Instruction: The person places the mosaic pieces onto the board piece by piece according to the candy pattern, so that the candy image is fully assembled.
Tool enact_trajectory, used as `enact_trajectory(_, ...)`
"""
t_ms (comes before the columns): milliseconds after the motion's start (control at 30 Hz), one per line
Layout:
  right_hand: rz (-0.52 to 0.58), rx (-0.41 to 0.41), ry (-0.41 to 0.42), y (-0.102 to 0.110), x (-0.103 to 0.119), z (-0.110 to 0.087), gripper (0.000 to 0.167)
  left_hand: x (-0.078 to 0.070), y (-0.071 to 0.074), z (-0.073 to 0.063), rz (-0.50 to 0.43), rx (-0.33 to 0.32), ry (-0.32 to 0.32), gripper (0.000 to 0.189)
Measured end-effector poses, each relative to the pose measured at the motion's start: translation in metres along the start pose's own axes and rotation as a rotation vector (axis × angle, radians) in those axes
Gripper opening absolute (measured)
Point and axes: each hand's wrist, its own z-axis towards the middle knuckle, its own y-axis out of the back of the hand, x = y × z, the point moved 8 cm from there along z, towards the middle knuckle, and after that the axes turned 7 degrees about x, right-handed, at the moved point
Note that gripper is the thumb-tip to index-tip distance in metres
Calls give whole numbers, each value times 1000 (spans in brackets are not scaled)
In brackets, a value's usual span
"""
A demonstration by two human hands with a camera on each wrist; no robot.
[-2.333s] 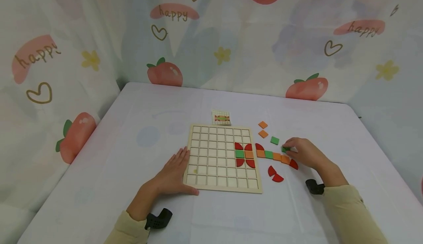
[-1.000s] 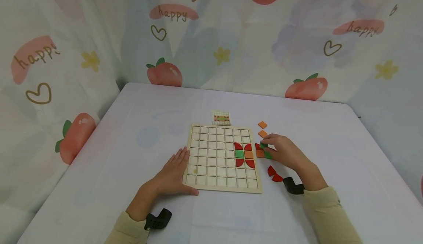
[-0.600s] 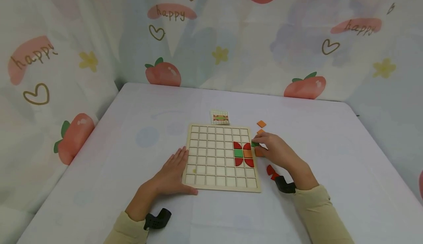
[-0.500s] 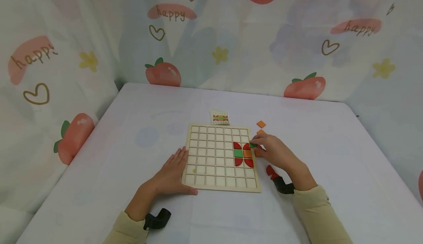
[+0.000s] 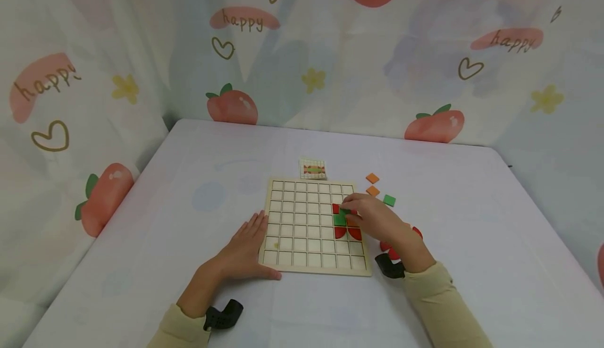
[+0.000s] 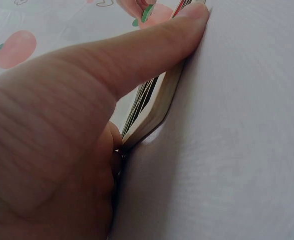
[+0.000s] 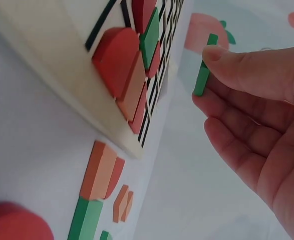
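Note:
A wooden grid board (image 5: 302, 243) lies flat on the table. My left hand (image 5: 243, 248) rests against its left edge with fingers straight, the thumb along the near front corner; the left wrist view shows this thumb (image 6: 147, 55) against the board's side. Over the board's right part, my right hand (image 5: 377, 221) pinches a green square tile (image 7: 205, 65) between thumb and fingers, held clear of the board. Set in the grid beneath are a green square (image 5: 338, 219), an orange square (image 7: 132, 82) and several red quarter-circle pieces (image 5: 340, 232), partly hidden by the right hand.
A small pattern card (image 5: 312, 170) lies behind the board. To the right are two loose orange tiles (image 5: 373, 178), a green tile (image 5: 389, 200) and red pieces (image 5: 394, 254). A row of tiles, with an orange one (image 7: 97, 170), lies beside the board, mostly behind the right arm.
My right hand picked up the green tile from the table right of the row, then carried it left over the board's right part. The left hand has stayed at the board's edge.

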Motion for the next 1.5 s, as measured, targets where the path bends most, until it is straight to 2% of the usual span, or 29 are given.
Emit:
enact_trajectory(233,-4,32,37,-7,10,5,23,-1,0,0,4,1,-5,126)
enact_trajectory(500,-31,10,82,-12,17,8,21,-2,1,0,10,0,-3,126)
enact_trajectory(700,-38,24,110,-15,25,13,20,-3,3,0,5,-2,-7,125)
enact_trajectory(1133,-28,58,123,-22,29,21,20,-2,2,-1,-5,-6,-8,125)
enact_trajectory(1500,-34,99,86,-30,24,25,20,-2,2,-1,-8,-4,-14,126)
